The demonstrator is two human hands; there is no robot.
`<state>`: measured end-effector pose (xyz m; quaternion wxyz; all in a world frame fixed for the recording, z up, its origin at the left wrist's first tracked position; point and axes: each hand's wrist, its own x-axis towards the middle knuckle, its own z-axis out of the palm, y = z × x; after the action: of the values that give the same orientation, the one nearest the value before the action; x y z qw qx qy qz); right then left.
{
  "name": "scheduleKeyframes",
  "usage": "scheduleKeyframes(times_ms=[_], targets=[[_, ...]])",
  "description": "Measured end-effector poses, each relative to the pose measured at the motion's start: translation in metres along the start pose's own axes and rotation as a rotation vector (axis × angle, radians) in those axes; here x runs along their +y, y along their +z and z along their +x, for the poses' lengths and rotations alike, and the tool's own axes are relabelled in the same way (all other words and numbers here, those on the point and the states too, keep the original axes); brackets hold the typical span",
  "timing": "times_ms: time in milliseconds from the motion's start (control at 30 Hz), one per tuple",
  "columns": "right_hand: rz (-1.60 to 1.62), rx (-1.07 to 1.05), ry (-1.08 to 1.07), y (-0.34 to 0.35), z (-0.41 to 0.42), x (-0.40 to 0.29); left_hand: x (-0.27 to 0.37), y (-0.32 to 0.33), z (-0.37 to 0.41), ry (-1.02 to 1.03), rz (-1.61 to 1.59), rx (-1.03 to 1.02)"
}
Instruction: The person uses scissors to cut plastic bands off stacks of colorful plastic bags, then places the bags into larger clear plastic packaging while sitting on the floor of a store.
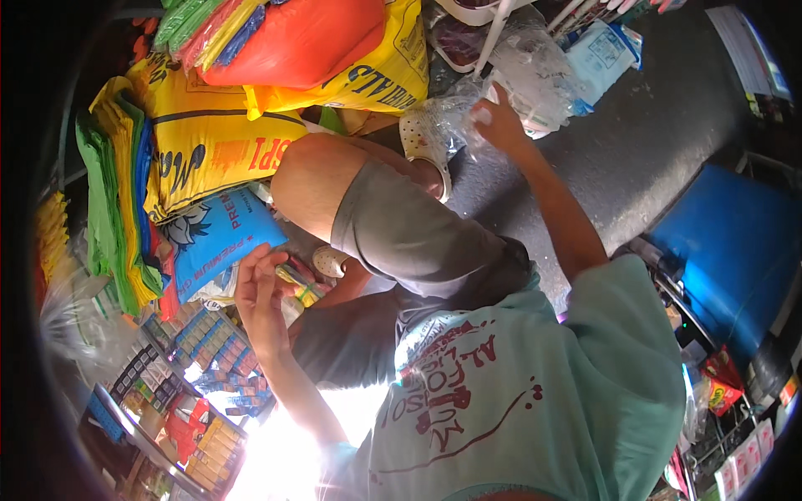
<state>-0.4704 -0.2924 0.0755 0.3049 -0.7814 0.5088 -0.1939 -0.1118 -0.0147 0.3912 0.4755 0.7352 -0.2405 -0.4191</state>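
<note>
My right hand (506, 128) reaches out at the upper right, its fingers closed on a crumpled clear plastic bag (448, 122). More clear plastic packaging (532, 59) lies just beyond it, over white packs. My left hand (260, 297) is raised with loosely bent fingers apart and nothing in them. Near it are a blue printed sack (219, 235) and a small bundle of coloured plastic packs (304, 285). My bent knee (316, 181) lies between the two hands, and a pale clog (426, 147) shows under the clear plastic.
Yellow printed sacks (219, 141) are stacked ahead, with an orange-red bag (301, 44) on top. Folded coloured bags (116, 200) hang at left above shelves of small boxes (213, 344). A white-blue pack (601, 59) rests on the dark floor (683, 113). A blue panel (730, 250) stands right.
</note>
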Motion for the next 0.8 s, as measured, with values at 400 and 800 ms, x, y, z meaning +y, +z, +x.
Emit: scheduleKeyframes(times_ms=[400, 800], targets=[[-0.063, -0.117, -0.295, -0.105, -0.052, -0.195, 0.080, 0.154, 0.047, 0.660, 0.482, -0.341], [0.727, -0.357, -0.482, -0.210, -0.089, -0.246, 0.071, 0.179, 0.044, 0.723, 1.163, -0.499]])
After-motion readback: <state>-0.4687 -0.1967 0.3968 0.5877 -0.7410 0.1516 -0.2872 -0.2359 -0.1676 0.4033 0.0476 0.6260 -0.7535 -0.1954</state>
